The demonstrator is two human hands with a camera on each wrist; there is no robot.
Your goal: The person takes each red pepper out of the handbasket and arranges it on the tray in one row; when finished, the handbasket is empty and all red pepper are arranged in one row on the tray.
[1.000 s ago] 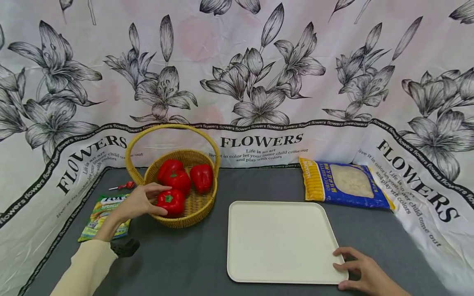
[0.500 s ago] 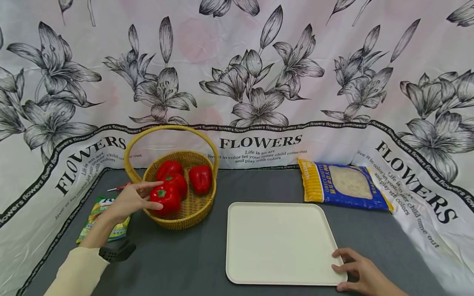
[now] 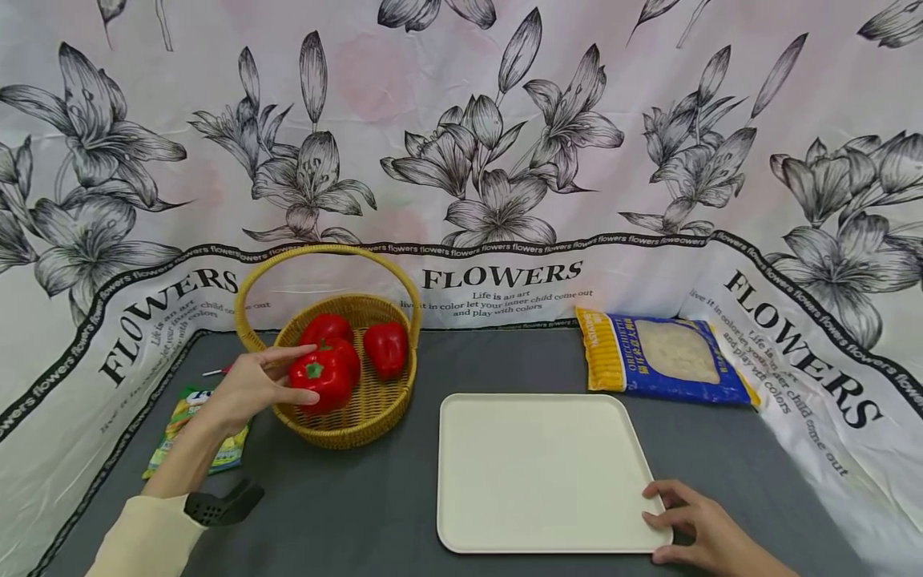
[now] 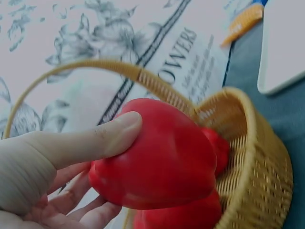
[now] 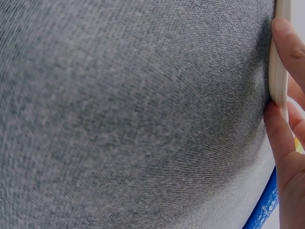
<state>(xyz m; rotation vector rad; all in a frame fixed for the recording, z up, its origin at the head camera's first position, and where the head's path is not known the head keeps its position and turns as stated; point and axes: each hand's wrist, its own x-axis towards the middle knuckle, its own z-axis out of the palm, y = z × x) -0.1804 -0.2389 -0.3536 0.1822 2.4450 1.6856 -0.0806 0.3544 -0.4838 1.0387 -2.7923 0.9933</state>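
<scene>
**Left hand lifts a red pepper above the basket; right hand pins the tray corner**

Head view: The left hand (image 3: 248, 387) grips a red pepper (image 3: 316, 383), thumb along its near side and the other fingers (image 3: 288, 353) curled over the top. The pepper sits just above the near rim of the wicker basket (image 3: 339, 429), raised off the three peppers (image 3: 360, 346) that lie behind the fingers, so the grip looks set for carrying rather than steadying. The right hand (image 3: 692, 529) rests on the near right corner of the cream tray (image 3: 541, 473), its fingers curled over the edge, which probably keeps the tray from sliding on the grey surface (image 3: 346, 505). Left of the left-hand fingers lie a green packet (image 3: 216, 454) and a small red-handled tool (image 3: 225, 370); well beyond the right-hand fingers lies a blue and yellow pasta bag (image 3: 663, 358).

Left wrist view: The thumb (image 4: 102, 138) presses flat across the top of the pepper (image 4: 162, 162) while the fingers (image 4: 76, 205) cup it from beneath, so the fruit is pinched between them. Beneath and beyond the fingers are more red fruit and the basket's wall (image 4: 257, 176), with its handle (image 4: 95, 67) arching above.

Right wrist view: The fingers (image 5: 286, 95) wrap the thin tray edge (image 5: 279, 52), one above and one below, pinching it against the grey cloth (image 5: 133, 114). A strip of the blue bag (image 5: 264, 205) shows beside the fingers.
</scene>
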